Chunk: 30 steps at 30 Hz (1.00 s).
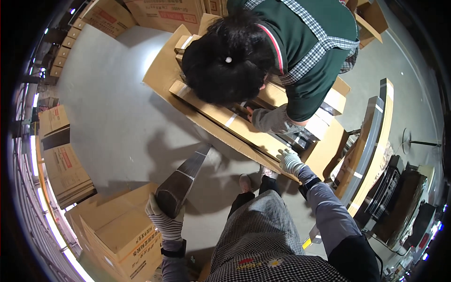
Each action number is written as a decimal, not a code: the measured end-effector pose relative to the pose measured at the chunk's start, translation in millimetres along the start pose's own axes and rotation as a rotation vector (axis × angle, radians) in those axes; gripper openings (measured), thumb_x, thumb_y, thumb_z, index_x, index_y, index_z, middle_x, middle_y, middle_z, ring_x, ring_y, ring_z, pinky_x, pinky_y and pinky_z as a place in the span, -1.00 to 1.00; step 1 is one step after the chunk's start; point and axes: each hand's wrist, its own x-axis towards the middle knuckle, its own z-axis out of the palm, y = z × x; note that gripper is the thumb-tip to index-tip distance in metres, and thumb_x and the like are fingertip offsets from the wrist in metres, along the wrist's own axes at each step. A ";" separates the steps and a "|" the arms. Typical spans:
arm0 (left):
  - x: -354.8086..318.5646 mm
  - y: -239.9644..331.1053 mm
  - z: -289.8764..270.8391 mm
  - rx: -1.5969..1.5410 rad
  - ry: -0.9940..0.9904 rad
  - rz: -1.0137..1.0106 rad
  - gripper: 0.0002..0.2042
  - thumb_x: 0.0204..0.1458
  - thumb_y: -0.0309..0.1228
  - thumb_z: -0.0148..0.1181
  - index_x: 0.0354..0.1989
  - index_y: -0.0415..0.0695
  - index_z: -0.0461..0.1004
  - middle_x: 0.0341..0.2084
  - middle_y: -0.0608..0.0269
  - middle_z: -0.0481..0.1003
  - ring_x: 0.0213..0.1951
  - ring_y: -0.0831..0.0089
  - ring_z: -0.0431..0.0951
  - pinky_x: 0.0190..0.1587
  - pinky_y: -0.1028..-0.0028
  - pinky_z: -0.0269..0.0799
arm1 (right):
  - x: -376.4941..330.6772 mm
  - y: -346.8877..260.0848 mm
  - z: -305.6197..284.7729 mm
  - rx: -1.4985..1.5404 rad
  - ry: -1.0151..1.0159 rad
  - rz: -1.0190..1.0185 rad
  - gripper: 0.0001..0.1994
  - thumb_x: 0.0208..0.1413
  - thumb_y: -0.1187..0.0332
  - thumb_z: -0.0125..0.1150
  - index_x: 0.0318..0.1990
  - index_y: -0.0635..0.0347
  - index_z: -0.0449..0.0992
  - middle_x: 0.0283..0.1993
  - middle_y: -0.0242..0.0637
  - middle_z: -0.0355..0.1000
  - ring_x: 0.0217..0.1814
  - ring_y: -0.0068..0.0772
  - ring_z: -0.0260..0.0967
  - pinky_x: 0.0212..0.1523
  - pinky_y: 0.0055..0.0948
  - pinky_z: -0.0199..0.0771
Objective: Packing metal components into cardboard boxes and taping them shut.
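My left hand (pixel 165 221), in a striped glove, is closed around the near end of a long dark bundle (pixel 182 176). Pale bands cross the bundle, and its far end points away over the floor. My right hand (pixel 290 162), gloved too, lies with fingers apart on the near end of a long narrow carton (pixel 225 120). That carton sits in a big open cardboard box (pixel 188 108), along its near wall. A co-worker (pixel 300 51) leans over the same box, a grey-sleeved arm (pixel 277 120) reaching among the cartons and dark pieces inside.
An open carton (pixel 120 230) stands at lower left, near my left hand. More cartons (pixel 66 164) are stacked along the left side. Long strips (pixel 371 141) stand to the right of the box, with dark bundles (pixel 399 202) beyond. Grey floor (pixel 112 94) lies to the left.
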 end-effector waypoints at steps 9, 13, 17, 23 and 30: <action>-18.4 -22.0 11.0 0.013 0.036 0.020 -0.05 -0.35 -0.13 0.40 0.26 -0.19 0.04 -0.08 -0.02 0.28 -0.06 0.05 0.30 0.01 0.12 0.21 | 35.7 -37.8 -0.7 0.037 -0.054 -0.094 -0.50 -0.05 0.24 0.02 0.14 -0.02 0.36 0.32 -0.09 0.08 0.32 0.10 0.02 0.28 -0.13 0.09; -8.4 -4.0 -12.7 0.012 0.030 0.045 -0.04 -0.35 -0.13 0.39 0.25 -0.22 0.01 -0.08 0.01 0.28 -0.08 0.08 0.30 -0.01 0.13 0.22 | 36.6 -25.5 -13.4 0.072 -0.045 -0.148 -0.45 -0.08 0.17 0.08 0.15 0.11 0.35 0.27 0.06 0.13 0.30 0.04 0.07 0.27 -0.20 0.11; -23.8 -3.2 -22.8 -0.009 -0.058 0.031 -0.06 -0.39 -0.23 0.42 0.23 -0.20 0.03 -0.07 -0.07 0.24 -0.04 0.02 0.27 -0.03 0.10 0.24 | 73.5 -30.6 -14.1 0.165 -0.108 -0.122 -0.26 -0.10 0.00 0.17 0.22 0.24 0.20 0.30 0.11 0.06 0.38 -0.01 -0.05 0.34 -0.30 -0.03; -48.7 -4.1 -25.0 0.015 -0.050 0.020 -0.13 -0.31 -0.10 0.37 0.17 -0.28 0.11 -0.10 -0.08 0.29 -0.08 0.03 0.32 -0.05 0.11 0.27 | 168.2 -82.6 -21.3 0.078 -0.080 0.107 0.02 -0.20 0.05 0.37 0.35 0.20 -0.15 0.39 0.11 -0.16 0.42 0.11 -0.21 0.36 -0.11 -0.10; -74.7 -20.9 34.3 0.245 0.048 -0.045 -0.22 -0.22 -0.07 0.32 0.12 -0.33 0.18 -0.17 -0.04 0.35 -0.11 0.06 0.36 -0.05 0.17 0.31 | 250.8 -82.6 15.7 -0.014 0.078 0.376 0.13 -0.35 0.02 0.46 0.37 -0.03 -0.20 0.32 -0.03 -0.09 0.36 0.02 -0.12 0.30 0.01 -0.09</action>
